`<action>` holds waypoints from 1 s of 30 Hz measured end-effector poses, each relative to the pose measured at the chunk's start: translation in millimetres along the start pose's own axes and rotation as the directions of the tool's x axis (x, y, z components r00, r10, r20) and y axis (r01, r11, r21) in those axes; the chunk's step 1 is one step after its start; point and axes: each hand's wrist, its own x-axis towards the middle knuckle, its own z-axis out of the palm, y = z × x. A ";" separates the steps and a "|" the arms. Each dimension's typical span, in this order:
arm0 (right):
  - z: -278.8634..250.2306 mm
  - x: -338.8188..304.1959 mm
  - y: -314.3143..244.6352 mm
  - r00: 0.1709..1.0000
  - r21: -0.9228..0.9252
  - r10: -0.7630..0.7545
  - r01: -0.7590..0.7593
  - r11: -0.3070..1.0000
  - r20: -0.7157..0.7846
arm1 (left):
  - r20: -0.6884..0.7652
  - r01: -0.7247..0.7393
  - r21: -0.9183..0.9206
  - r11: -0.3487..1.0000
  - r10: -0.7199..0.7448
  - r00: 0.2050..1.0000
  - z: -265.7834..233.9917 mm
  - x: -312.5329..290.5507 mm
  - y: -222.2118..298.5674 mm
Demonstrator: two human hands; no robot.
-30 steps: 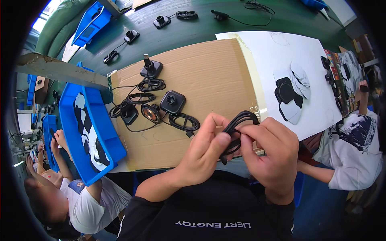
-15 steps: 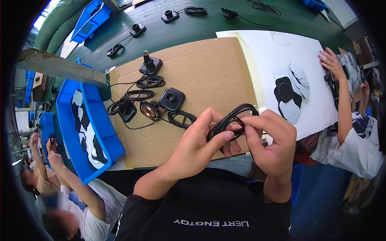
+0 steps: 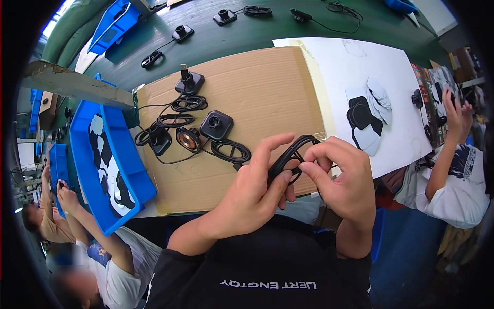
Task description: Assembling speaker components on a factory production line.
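A looped bundle of black cable (image 3: 291,155) is in my hands above the near edge of a cardboard sheet (image 3: 267,87). My left hand (image 3: 253,189) closes round the bundle, thumb pressed against it and index finger stretched upward. On the other side, my right hand (image 3: 340,177) pinches the cable between thumb and fingertips. Left of my hands lie a square black device with a round socket (image 3: 216,126) and a coiled cable (image 3: 230,152). Beside them are a round piece with a copper-coloured face (image 3: 188,140) and another black device with an upright plug (image 3: 189,82).
A blue bin (image 3: 146,188) of black and white cut pieces stands left. Similar pieces (image 3: 366,117) lie on a white sheet (image 3: 329,67) at right. More black devices (image 3: 225,17) with cables line the green table (image 3: 206,46). Co-workers (image 3: 458,180) sit on both sides.
My right fingers have shifted slightly left and down along the cable, and the loops have tilted. The right-hand co-worker's hand has drawn back from the white sheet's edge.
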 end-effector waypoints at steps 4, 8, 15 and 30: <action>-0.8 -0.8 1.4 1.000 -0.011 -0.016 0.017 1.000 0.020 | -0.059 0.008 0.048 0.999 -0.005 0.998 1.6 1.0 0.6; 3.9 -3.3 4.0 0.999 0.039 -0.047 0.047 0.998 -0.018 | -0.096 0.051 0.089 0.995 -0.043 0.994 -2.5 5.5 -5.9; 19.8 -3.8 3.0 0.969 -0.029 -0.181 0.178 0.984 -0.170 | -0.205 -0.070 0.211 0.975 0.114 0.972 2.4 13.0 -20.2; 10.1 -5.0 17.3 0.986 0.427 0.043 0.029 0.904 -0.159 | 0.012 -0.124 -0.089 0.988 0.126 0.992 -3.4 15.2 -18.5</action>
